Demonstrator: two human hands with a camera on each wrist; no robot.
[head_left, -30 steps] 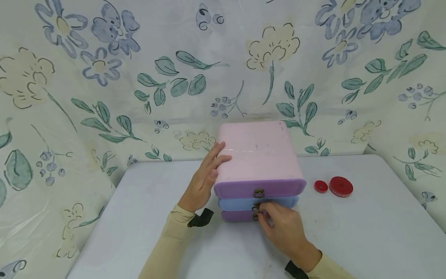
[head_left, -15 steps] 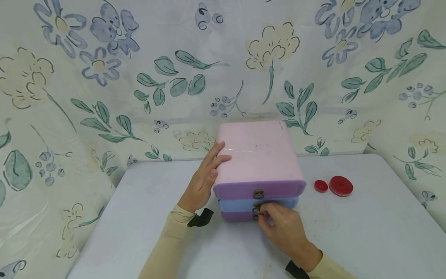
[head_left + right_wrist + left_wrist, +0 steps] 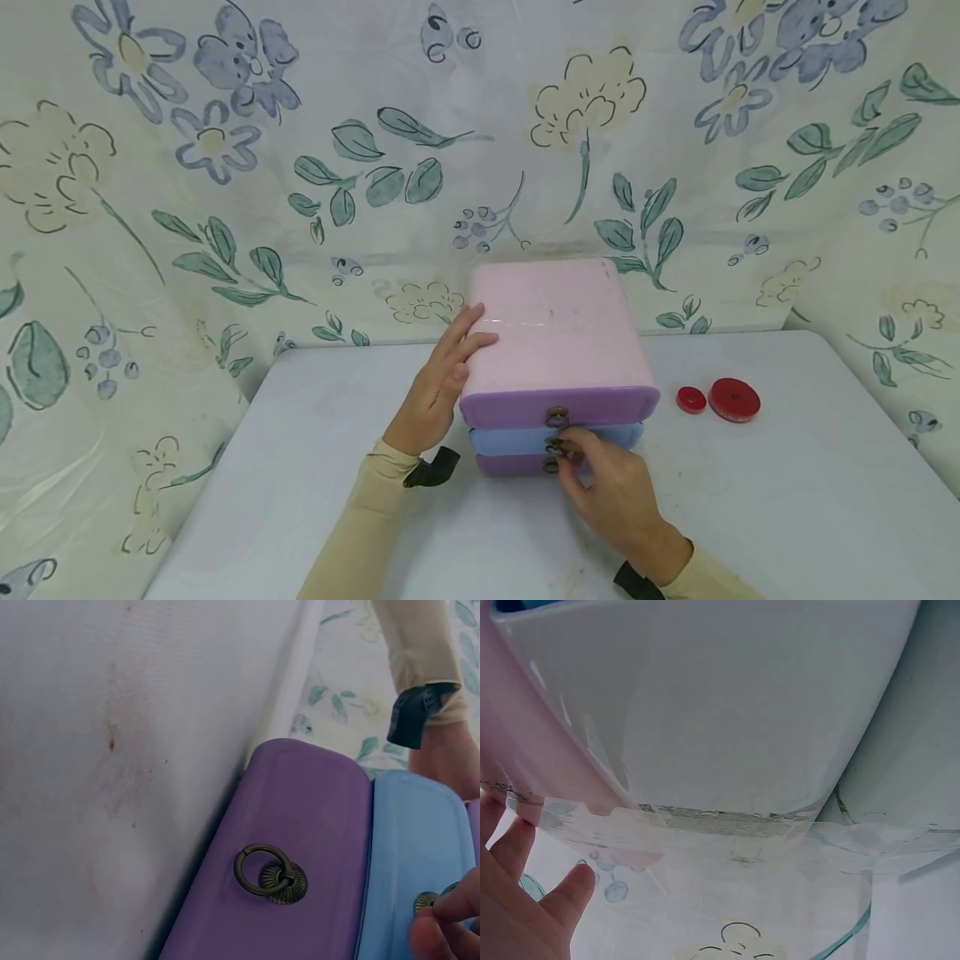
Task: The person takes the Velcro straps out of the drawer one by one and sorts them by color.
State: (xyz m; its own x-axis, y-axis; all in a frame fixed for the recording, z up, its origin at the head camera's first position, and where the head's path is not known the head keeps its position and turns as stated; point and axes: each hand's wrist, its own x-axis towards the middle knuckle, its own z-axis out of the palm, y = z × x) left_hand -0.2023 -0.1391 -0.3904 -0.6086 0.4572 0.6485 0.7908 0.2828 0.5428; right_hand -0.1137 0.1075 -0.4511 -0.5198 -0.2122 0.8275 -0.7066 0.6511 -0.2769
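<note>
A small plastic drawer box (image 3: 555, 325) with a pink top stands on the table. Its front has a purple top drawer (image 3: 502, 408), a blue middle drawer (image 3: 506, 440) and a purple bottom drawer (image 3: 506, 465), all looking pushed in. My left hand (image 3: 431, 396) rests against the box's left side, with fingertips on the top edge; the left wrist view shows its fingers (image 3: 568, 896) at the box's side. With thumb and forefinger, my right hand (image 3: 618, 496) pinches the bronze ring pull (image 3: 553, 445) of the blue drawer. Those fingers partly hide the ring.
Two red round discs, a small one (image 3: 691, 400) and a larger one (image 3: 734, 400), lie on the white table (image 3: 810, 492) right of the box. A flower-patterned sheet (image 3: 517, 183) hangs behind the table and at both sides.
My right thumb and forefinger have shifted slightly at the blue drawer's ring pull. The left hand, the box and the discs stay in place.
</note>
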